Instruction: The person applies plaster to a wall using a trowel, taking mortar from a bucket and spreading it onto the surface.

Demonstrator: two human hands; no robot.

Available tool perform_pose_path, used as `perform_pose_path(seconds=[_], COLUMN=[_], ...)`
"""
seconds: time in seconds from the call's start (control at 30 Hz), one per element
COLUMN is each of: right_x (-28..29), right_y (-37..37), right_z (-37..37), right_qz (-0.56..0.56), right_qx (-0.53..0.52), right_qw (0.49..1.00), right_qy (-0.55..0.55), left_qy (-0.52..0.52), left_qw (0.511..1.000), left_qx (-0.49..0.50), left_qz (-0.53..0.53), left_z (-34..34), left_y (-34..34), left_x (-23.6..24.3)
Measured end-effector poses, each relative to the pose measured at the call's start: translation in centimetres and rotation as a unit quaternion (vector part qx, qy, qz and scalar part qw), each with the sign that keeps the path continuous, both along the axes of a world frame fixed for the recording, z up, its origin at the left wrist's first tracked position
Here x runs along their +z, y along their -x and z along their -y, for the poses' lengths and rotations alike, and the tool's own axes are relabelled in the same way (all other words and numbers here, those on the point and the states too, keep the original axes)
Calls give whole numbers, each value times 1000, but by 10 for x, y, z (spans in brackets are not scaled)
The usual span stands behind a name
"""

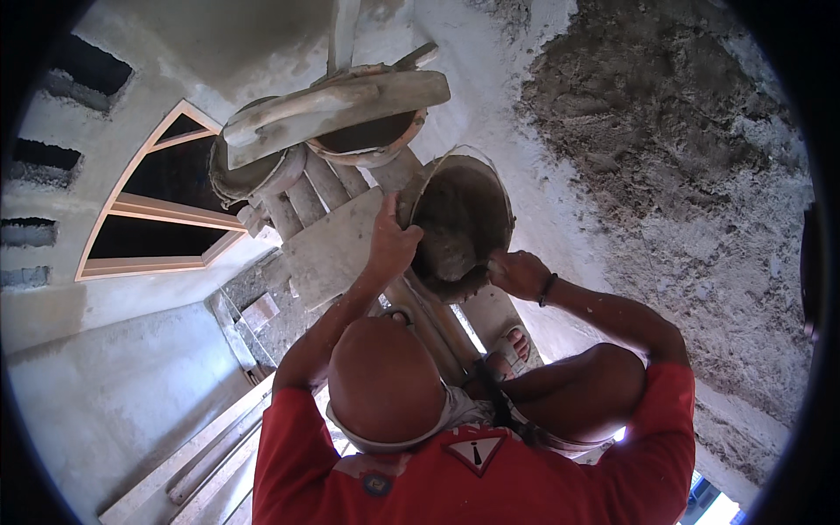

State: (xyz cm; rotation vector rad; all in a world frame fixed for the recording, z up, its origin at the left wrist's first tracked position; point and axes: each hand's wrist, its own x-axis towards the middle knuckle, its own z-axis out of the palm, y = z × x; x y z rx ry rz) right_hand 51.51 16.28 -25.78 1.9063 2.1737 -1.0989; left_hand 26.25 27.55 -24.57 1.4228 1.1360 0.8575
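A dark, mortar-stained bucket (464, 223) stands tilted before me, its thin wire handle raised at the far side. Grey wet-looking mortar (451, 254) lies inside. My right hand (519, 275), with a dark band at the wrist, is closed on the bucket's near right rim. At the left rim is my left hand (391, 243), its thumb against the bucket and its index finger stretched forward; the other fingers are mostly hidden. A flat grey board (337, 245) lies just left of that hand.
Beyond the bucket, a long plank (337, 114) rests across two mortar-crusted tubs, the left tub (241, 179) and the right tub (385, 153). A rough plastered wall (647, 131) rises on the right. At left are a wooden window frame (179, 208) and long boards (197, 464). My sandalled foot (510, 348) is below the bucket.
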Motion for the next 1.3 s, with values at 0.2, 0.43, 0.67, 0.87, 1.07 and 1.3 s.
perform_pose_path(seconds=[0.2, 0.43, 0.67, 0.87, 1.07, 1.3], right_x=[-7, 1, -6, 48, 186, 355], right_y=[-9, -12, -21, -22, -43, -56], right_z=[-10, -10, -6, -25, -22, -20], right_qz=[80, 92, 97, 82, 45, -1], right_qx=[27, 36, 27, -6, -144, -134], right_qw=[996, 992, 992, 996, 985, 965], right_qy=[-21, -81, -79, -16, -81, -225], left_qy=[3, 15, -58, -22, 41, 56], left_qw=[1000, 1000, 997, 1000, 995, 990], left_qx=[9, 18, 4, 18, 6, 5], left_qz=[-12, 2, -60, -9, 89, 131], left_z=[-5, -7, -14, -13, -17, -26], left_y=[15, 19, 14, 27, 28, 32], left_x=[-13, -8, -29, -11, -14, -27])
